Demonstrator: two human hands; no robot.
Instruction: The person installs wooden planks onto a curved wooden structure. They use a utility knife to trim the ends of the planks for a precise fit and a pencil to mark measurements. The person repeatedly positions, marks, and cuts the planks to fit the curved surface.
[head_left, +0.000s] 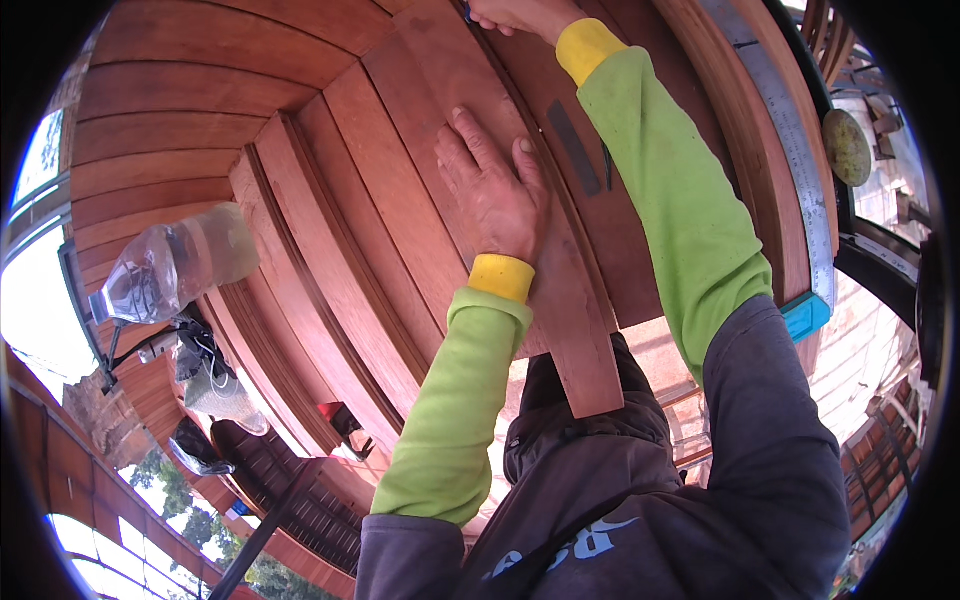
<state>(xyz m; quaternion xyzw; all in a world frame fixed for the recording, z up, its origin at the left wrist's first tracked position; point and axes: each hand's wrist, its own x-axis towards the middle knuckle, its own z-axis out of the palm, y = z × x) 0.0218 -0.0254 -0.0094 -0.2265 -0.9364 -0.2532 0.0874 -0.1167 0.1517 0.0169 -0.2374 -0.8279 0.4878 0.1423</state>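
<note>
The long plank (578,345) is laid over the tabletop (625,265), its near end carried past the edge toward the lap, and this overhang is judged the chief weakness: if that end were bumped by the body, the plank could be tipped or swung. It is steadied by the left grip (497,205), which is spread flat on it, palm down, with nothing clasped; should pressure be eased or placed unevenly, a sideways slip could be caused. By the right grip (530,12), near the plank's far end, a small blue item (468,13) is held in curled fingers; how firmly cannot be told, since it is cut off by the border of the view. If the plank were pushed from there, a twist could be produced, as only one palm is pressed on it. To the right of the plank, a dark flat strip (573,147) and a thin dark tool (607,167) are placed close beside the right sleeve (670,170); by a low sweep, they could be knocked against the plank.
</note>
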